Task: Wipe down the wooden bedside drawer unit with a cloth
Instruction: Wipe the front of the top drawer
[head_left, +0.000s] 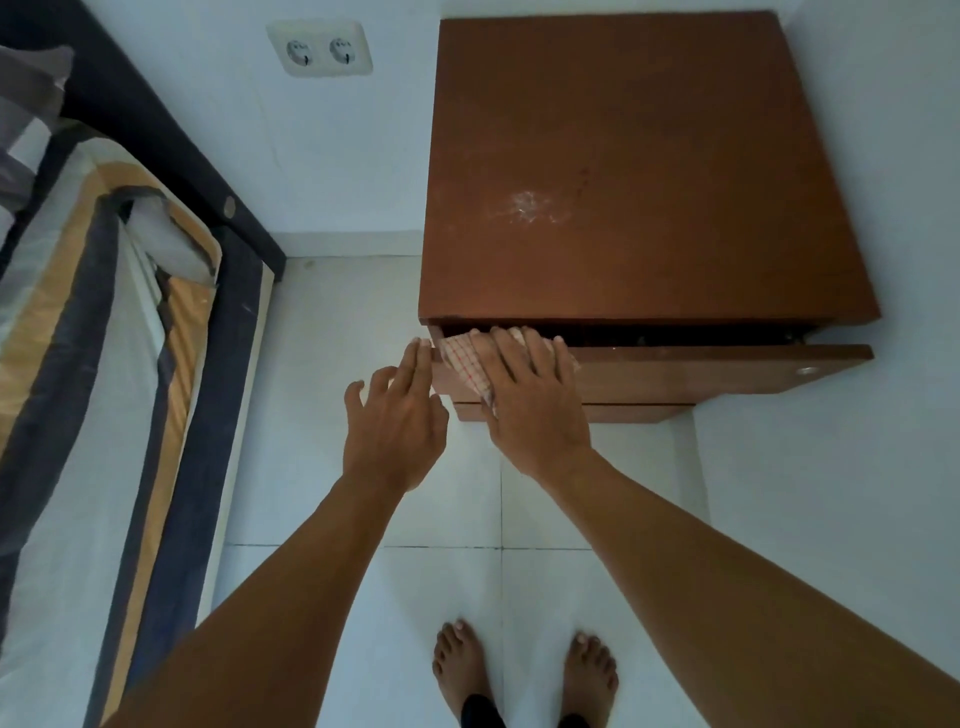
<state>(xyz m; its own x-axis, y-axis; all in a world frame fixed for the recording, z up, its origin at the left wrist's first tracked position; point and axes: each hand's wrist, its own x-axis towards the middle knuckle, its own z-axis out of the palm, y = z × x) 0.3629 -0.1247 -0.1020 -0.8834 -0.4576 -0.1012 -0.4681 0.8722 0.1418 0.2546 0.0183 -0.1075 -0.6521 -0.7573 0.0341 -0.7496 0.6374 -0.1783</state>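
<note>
The brown wooden drawer unit (644, 171) stands against the wall, seen from above, with a whitish smudge on its top. Its upper drawer (727, 366) is pulled partly out. My right hand (530, 395) lies flat over a red-checked white cloth (465, 361), pressing it on the drawer's top front edge at the left end. My left hand (395, 421) is beside it with fingers spread; its fingertips touch the drawer's left corner and it holds nothing.
A bed (104, 364) with a striped cover and dark frame runs along the left. A double wall socket (319, 49) sits on the wall behind. White floor tiles (332, 405) lie between bed and unit. My bare feet (524, 670) stand below.
</note>
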